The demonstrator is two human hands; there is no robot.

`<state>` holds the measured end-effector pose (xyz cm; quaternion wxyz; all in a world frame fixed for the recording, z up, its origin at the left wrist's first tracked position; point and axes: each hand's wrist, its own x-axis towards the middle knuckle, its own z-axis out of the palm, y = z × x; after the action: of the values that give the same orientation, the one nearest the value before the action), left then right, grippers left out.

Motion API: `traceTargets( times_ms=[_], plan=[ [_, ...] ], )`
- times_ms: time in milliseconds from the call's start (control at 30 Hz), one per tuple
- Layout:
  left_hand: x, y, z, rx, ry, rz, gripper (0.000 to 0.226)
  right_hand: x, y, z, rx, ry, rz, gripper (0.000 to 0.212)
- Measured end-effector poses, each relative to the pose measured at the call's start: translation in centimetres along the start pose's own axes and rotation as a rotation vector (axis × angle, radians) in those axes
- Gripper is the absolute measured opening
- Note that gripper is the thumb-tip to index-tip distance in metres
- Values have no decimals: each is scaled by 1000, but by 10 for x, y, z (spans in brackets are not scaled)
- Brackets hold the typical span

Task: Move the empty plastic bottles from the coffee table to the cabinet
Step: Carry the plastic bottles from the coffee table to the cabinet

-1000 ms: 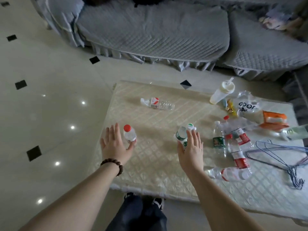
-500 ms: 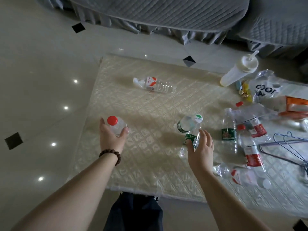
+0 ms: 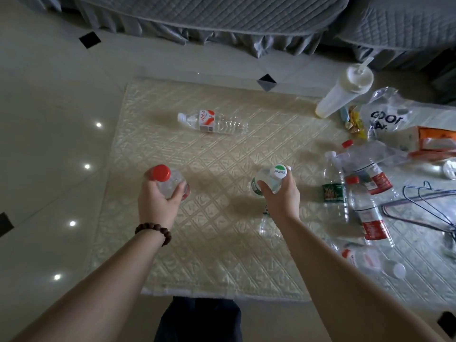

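My left hand (image 3: 158,201) grips a clear bottle with a red cap (image 3: 165,180), held upright over the left part of the coffee table (image 3: 209,255) with its cream quilted cover. In my right hand (image 3: 280,197) is a bottle with a green and white cap (image 3: 271,177); a second clear bottle (image 3: 269,224) shows under that wrist, and I cannot tell if the hand holds it too. One bottle with a red and white label (image 3: 212,122) lies on its side further back. Several more bottles (image 3: 367,213) lie at the right.
A tall white tumbler with a straw (image 3: 345,92), sweets, a clear printed bag (image 3: 387,117) and an orange packet (image 3: 434,141) crowd the table's right side, with wire hangers (image 3: 429,201) nearby. A grey quilted sofa (image 3: 222,16) stands behind. Glossy tiled floor (image 3: 49,119) lies to the left.
Both hands went from reaching with fingers spread to closing around bottles and raising them. The view has tilted down and nearer to the table.
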<state>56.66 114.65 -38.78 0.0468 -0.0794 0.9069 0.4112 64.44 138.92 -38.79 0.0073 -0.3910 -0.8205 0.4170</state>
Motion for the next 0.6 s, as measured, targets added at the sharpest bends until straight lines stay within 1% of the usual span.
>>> traceTargets(
  times_ms=[233,400,600],
  plan=[
    [-16,48,-17,16,-65,99,51,-20,-25,-25,61,24,-15,46],
    [-38,108,-52,11,-105,165,51,-56,-61,-81,84,93,-39,44],
    [-69,184,-83,-14,-154,344,54,-111,-96,-149,156,233,-62,40]
  ],
)
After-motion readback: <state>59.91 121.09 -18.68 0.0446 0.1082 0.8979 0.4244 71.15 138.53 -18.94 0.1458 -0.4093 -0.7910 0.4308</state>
